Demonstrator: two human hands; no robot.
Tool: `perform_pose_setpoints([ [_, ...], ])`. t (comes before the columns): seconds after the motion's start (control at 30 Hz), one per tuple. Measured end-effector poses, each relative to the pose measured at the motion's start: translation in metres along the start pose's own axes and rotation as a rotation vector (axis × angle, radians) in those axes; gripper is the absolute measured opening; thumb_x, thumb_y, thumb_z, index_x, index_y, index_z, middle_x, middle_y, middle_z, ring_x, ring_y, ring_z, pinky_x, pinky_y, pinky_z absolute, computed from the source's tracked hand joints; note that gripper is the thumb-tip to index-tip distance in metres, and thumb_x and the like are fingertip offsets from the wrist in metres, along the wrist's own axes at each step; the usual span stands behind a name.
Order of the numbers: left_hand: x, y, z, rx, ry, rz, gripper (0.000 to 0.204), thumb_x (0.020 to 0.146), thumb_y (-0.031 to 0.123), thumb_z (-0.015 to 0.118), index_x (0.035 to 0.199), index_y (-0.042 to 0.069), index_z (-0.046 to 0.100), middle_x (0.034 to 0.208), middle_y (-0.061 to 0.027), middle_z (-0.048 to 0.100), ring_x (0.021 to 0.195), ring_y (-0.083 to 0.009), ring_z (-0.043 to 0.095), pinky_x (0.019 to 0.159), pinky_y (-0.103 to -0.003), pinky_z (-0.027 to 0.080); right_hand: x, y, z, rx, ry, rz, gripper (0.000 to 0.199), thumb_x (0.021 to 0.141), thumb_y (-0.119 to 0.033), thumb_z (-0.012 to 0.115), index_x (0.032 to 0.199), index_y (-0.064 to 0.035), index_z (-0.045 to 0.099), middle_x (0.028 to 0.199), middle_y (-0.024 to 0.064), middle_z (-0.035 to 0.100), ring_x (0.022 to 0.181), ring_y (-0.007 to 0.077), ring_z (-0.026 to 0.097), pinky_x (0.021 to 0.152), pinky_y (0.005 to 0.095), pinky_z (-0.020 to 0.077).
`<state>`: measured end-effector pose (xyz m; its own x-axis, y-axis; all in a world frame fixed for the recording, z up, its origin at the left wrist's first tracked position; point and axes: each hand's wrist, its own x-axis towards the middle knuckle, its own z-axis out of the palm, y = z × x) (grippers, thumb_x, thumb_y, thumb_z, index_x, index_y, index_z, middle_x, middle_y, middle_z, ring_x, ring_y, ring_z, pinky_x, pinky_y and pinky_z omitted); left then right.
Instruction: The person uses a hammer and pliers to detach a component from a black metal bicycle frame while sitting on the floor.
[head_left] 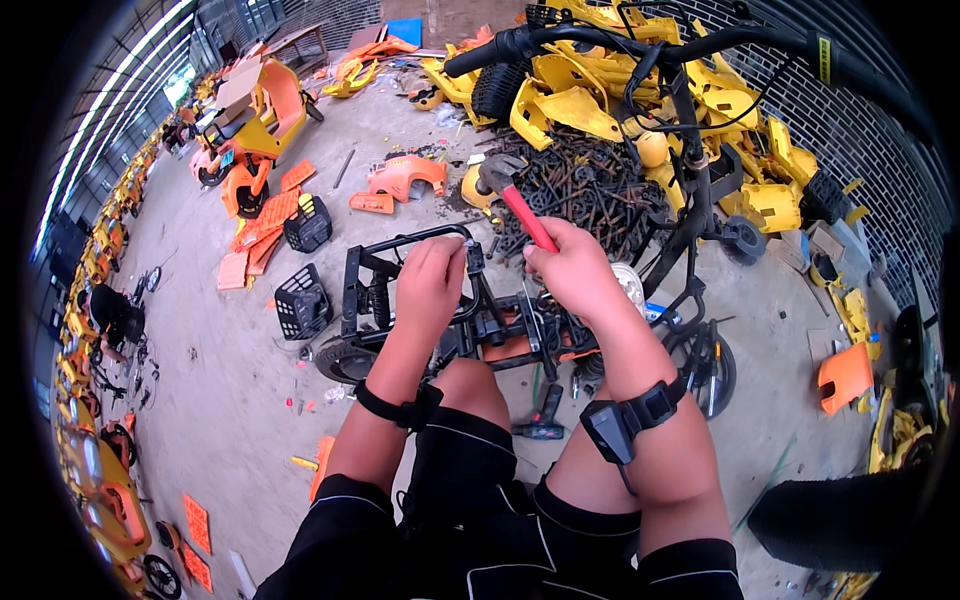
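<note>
My right hand (575, 270) is wrapped round the red handle of a hammer (527, 215). Its metal head is raised above the stripped black scooter frame (351, 300). Over the frame's top bar, my left hand (430, 280) is closed, thumb and fingers pinched together beside a small bracket on the bar. Whatever sits in that pinch is too small to make out. The frame lies across in front of my knees, a wheel (345, 362) at its left end and another wheel (722, 375) at its right. Its black handlebar (600, 38) reaches across the upper right.
A cordless drill (541, 420) lies on the floor between my knees. Beyond the frame is a heap of rusty metal parts (590, 185), with yellow body panels (580, 110) piled behind. Black baskets (303, 302) and orange panels (265, 235) lie to the left, near an orange-yellow scooter (265, 125).
</note>
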<state>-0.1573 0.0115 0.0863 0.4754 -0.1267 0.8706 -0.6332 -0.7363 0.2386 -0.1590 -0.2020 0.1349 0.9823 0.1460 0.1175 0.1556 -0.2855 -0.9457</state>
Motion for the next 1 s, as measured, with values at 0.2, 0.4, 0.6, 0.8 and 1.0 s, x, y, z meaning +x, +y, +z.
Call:
perform_pose_setpoints([
  [0.2, -0.045, -0.033, 0.032, -0.177, -0.247, -0.561, 0.018, 0.090, 0.009, 0.070, 0.103, -0.003, 0.068, 0.085, -0.0123, 0.070, 0.068, -0.0176, 0.064, 0.062, -0.030, 0.051, 0.009, 0.015, 0.000, -0.112, -0.018, 0.051, 0.028, 0.086, -0.015, 0.062, 0.110, 0.0000, 0.065, 0.090, 0.0212, 0.068, 0.087, 0.0373, 0.066, 0.078, 0.0428, 0.0502],
  [0.4, -0.066, -0.058, 0.050, -0.574, -0.313, -1.020, 0.021, 0.094, 0.012, 0.068, 0.108, -0.003, 0.067, 0.087, -0.0049, 0.071, 0.065, -0.0082, 0.062, 0.054, -0.023, 0.050, 0.013, 0.022, 0.009, -0.197, -0.097, 0.094, 0.026, 0.083, -0.015, 0.060, 0.104, -0.0002, 0.066, 0.097, 0.0248, 0.067, 0.094, 0.0410, 0.065, 0.082, 0.0459, 0.0505],
  [0.6, -0.060, -0.067, 0.052, -0.745, -0.312, -1.166, 0.021, 0.096, 0.017, 0.065, 0.105, -0.002, 0.065, 0.084, -0.0060, 0.068, 0.059, -0.0093, 0.057, 0.054, -0.024, 0.049, 0.025, 0.038, 0.026, -0.298, -0.164, 0.180, 0.030, 0.080, -0.011, 0.055, 0.105, -0.0020, 0.069, 0.101, 0.0248, 0.068, 0.097, 0.0403, 0.066, 0.084, 0.0460, 0.0518],
  [0.8, -0.062, -0.082, 0.055, -0.724, -0.395, -1.237, 0.021, 0.098, 0.017, 0.061, 0.105, -0.002, 0.064, 0.083, -0.0080, 0.069, 0.058, -0.0112, 0.060, 0.050, -0.026, 0.049, 0.029, 0.040, 0.035, -0.298, -0.173, 0.315, 0.034, 0.080, -0.014, 0.056, 0.109, -0.0032, 0.069, 0.107, 0.0243, 0.069, 0.101, 0.0391, 0.067, 0.087, 0.0450, 0.0523],
  [1.0, -0.061, -0.071, 0.049, -0.735, -0.252, -1.191, 0.026, 0.100, 0.020, 0.058, 0.109, -0.003, 0.061, 0.087, -0.0089, 0.070, 0.058, -0.0112, 0.061, 0.047, -0.024, 0.046, 0.028, 0.043, 0.031, -0.261, -0.130, 0.276, 0.034, 0.081, -0.014, 0.055, 0.110, -0.0026, 0.069, 0.109, 0.0241, 0.068, 0.104, 0.0392, 0.066, 0.089, 0.0458, 0.0518],
])
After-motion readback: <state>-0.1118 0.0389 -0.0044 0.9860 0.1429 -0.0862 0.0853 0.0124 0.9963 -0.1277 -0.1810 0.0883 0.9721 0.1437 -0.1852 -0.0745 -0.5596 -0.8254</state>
